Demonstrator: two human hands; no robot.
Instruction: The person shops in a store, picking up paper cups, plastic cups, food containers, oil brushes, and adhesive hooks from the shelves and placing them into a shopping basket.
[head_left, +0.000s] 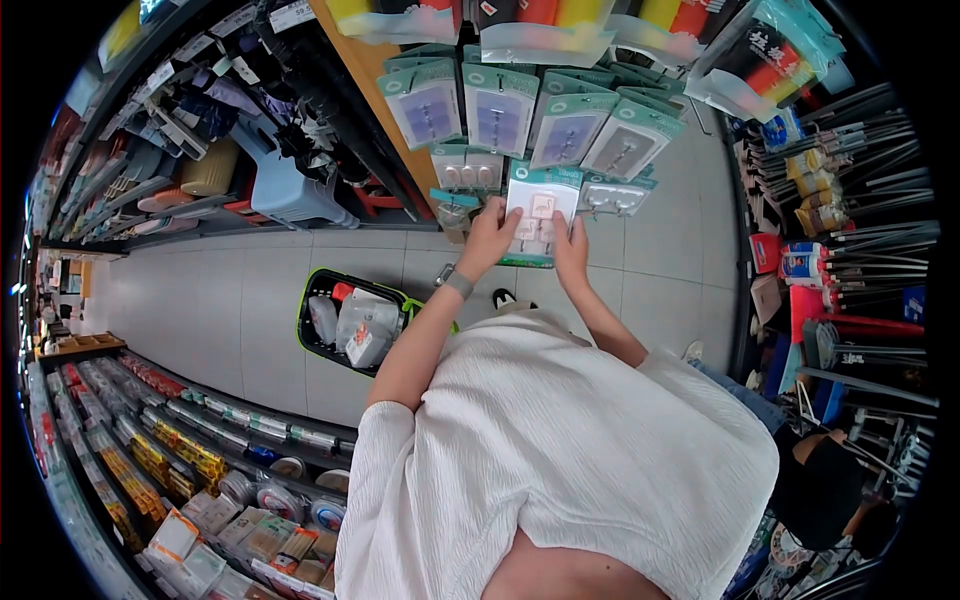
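Note:
Both hands hold a packet of pink square stick-on hooks [545, 185], a white card with a teal top, upright in front of the hanging display. My left hand [487, 240] grips its left edge, thumb on the front. On its right edge is my right hand [572, 255], thumb also on the front. The fingers behind the card are hidden. Similar packets with purple cards [497, 112] hang in rows just above, and a packet of white hooks [612, 196] hangs to the right. A band [460, 283] is around my left wrist.
A black and green shopping basket [303, 318] with bagged goods stands on the tiled floor [200, 300] to the left. Shelves of packaged goods [230, 520] line the lower left. Long-handled tools [870, 240] stick out at right. Another person [820, 490] is at lower right.

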